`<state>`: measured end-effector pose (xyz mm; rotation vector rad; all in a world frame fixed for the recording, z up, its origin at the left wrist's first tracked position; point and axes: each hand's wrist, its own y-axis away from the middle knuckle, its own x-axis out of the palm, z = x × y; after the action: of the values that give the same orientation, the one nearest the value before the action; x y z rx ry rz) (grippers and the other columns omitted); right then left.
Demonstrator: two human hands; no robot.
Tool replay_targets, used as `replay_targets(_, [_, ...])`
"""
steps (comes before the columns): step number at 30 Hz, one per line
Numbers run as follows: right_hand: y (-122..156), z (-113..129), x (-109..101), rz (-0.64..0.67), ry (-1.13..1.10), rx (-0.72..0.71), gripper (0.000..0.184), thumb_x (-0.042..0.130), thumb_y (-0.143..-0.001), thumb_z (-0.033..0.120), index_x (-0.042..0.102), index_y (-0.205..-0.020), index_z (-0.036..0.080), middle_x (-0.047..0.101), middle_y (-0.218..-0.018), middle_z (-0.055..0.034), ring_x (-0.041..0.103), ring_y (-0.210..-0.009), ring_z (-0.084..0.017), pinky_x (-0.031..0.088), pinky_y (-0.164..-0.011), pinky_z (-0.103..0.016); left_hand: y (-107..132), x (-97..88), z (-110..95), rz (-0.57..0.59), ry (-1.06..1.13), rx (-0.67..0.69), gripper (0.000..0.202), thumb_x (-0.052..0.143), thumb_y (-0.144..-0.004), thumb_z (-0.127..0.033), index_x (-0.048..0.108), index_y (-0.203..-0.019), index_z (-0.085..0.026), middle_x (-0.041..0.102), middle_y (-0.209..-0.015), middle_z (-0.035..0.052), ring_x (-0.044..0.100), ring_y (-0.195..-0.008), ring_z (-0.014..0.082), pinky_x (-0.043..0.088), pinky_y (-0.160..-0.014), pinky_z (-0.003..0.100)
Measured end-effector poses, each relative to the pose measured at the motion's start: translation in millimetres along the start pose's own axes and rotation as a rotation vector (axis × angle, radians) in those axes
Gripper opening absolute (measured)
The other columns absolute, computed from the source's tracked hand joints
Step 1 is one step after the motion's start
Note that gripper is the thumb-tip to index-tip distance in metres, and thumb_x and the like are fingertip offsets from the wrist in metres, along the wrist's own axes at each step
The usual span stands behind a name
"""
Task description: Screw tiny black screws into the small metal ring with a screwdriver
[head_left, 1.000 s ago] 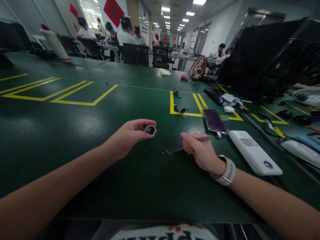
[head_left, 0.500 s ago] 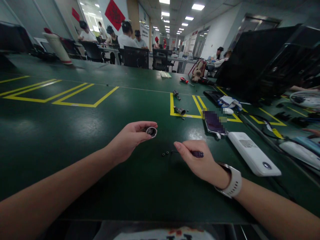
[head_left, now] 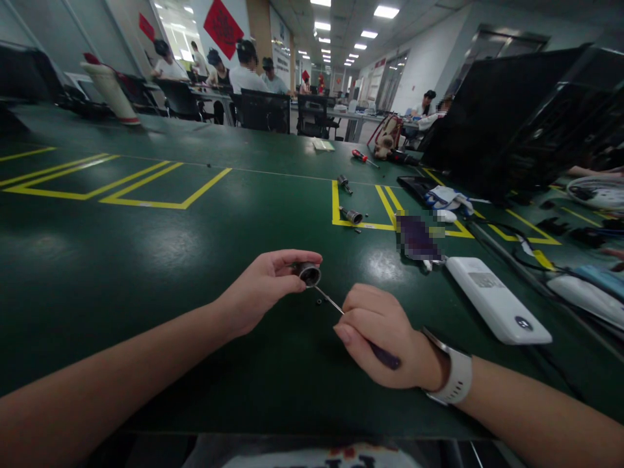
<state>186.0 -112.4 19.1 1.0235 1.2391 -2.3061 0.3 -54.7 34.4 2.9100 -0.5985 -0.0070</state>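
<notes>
My left hand (head_left: 260, 286) is closed around a round, hollow metal fitting (head_left: 309, 275), its open end facing me and to the right. In the fist of my right hand (head_left: 377, 331) is a screwdriver (head_left: 387, 357) with a dark handle. The thin shaft slants up and left, and its tip meets the rim of the fitting; whether it goes inside I cannot tell. Small dark rings (head_left: 319, 301) lie on the green table (head_left: 219, 383) just below the shaft. Farther off, two similar metal parts rest on the table, one (head_left: 351, 215) near a yellow-taped corner, another (head_left: 344, 184) behind it.
To the right lie a phone (head_left: 419, 237), a white power bank (head_left: 497, 299) and cables. A red-handled screwdriver (head_left: 359, 155) sits at the back beside a bag (head_left: 387, 138). A large black case (head_left: 502, 117) stands back right. Several people sit at tables beyond.
My left hand has brought the fitting slightly right and nearer to me. My right hand has turned the screwdriver so its shaft now reaches the fitting.
</notes>
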Motion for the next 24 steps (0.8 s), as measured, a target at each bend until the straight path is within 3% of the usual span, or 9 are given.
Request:
replay_targets(13, [-2.7, 6.6, 3.3, 0.105, 0.247, -0.048, 0.031, 0.039, -0.089, 0.022, 0.05, -0.061, 0.016, 0.049, -0.06, -0.0028, 0.038, -0.058, -0.014, 0.028, -0.055, -0.031, -0.6, 10.1, 4.3, -0.055, -0.028, 0.072, 0.024, 0.064, -0.064, -0.013, 0.068, -0.088, -0.016, 0.07, -0.097, 0.0052, 0.063, -0.088, 0.0183, 0.047, -0.086, 0.035])
replay_targets(24, [-1.3, 7.7, 2.0, 0.072, 0.235, -0.068, 0.031, 0.04, -0.088, 0.021, 0.049, -0.058, 0.016, 0.048, -0.058, -0.002, 0.036, -0.056, -0.014, 0.027, -0.054, -0.031, 0.2, 12.9, 1.9, -0.063, -0.038, 0.043, 0.024, 0.063, -0.066, -0.015, 0.07, -0.089, -0.016, 0.071, -0.095, 0.0059, 0.064, -0.09, 0.0197, 0.048, -0.087, 0.034])
